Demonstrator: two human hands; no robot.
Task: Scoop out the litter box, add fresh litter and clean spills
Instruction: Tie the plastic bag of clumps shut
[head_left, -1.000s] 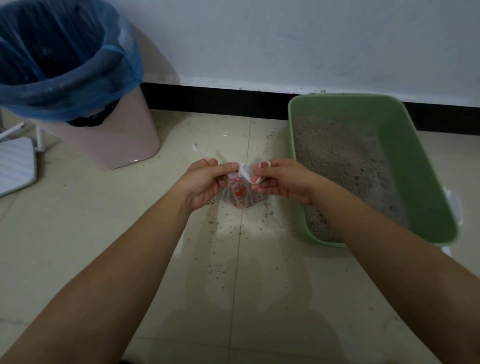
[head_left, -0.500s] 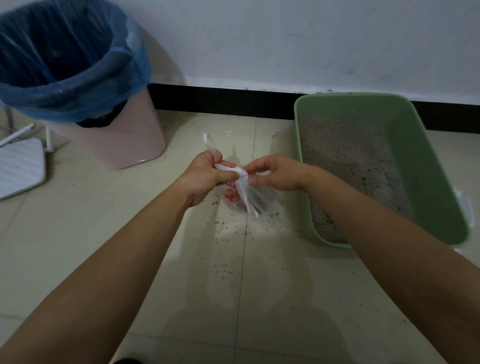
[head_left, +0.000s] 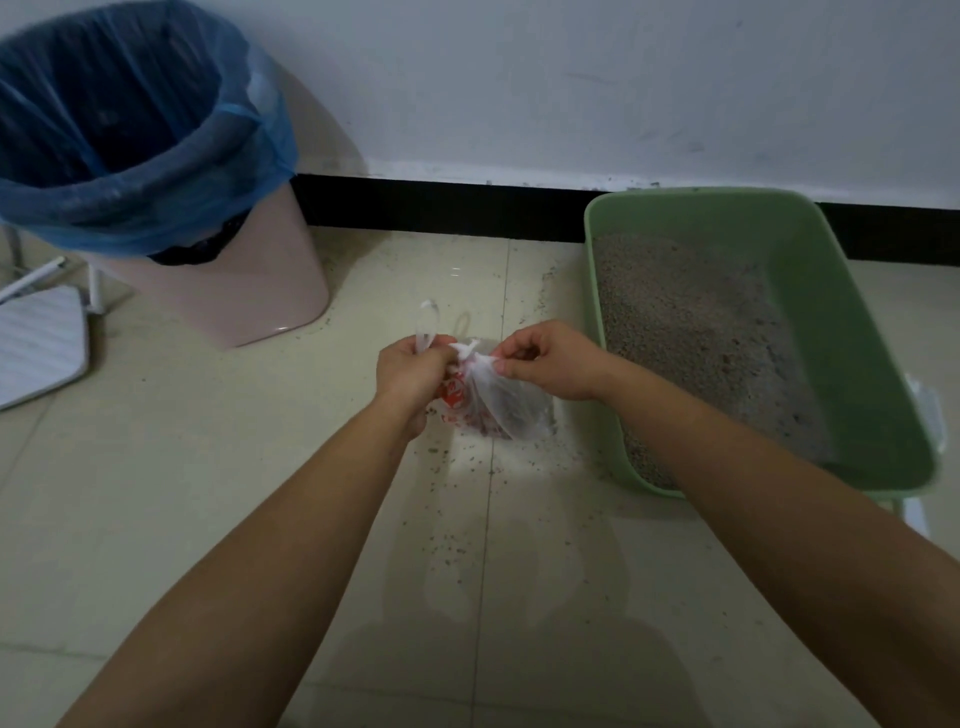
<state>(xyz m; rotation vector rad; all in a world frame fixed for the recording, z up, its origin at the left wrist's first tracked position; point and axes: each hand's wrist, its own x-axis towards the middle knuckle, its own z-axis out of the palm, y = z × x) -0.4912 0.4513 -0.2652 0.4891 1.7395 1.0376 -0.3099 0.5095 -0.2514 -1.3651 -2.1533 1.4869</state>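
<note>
The small plastic bag (head_left: 501, 410), thin and see-through with red print, rests on the floor tiles just to the left of the green litter box (head_left: 852, 322), near the box's front half. Both hands hold its neck: the left hand (head_left: 410, 369) is curled round one handle strip (head_left: 427, 325), which stands up out of the fist, and the right hand (head_left: 550, 361) pinches the gathered film between thumb and fingertips at the twisted knot (head_left: 470, 351). The bag looks light and quite limp, its belly sagging around a modest dark load, which I take to be scooped clumps. The film looks slippery and easy to tear, so it is best held at the bunched neck or the handles, not the thin side wall, and carried hanging rather than squeezed. A loose knot could let grains leak. Grey litter (head_left: 691, 338) lies in the box, banked towards its far end. Spilled grains (head_left: 467, 519) speckle the tiles left of the box and in front of it. A pink bin (head_left: 249, 291) with a blue liner (head_left: 104, 208) stands well to the left of the box, against the wall.
</note>
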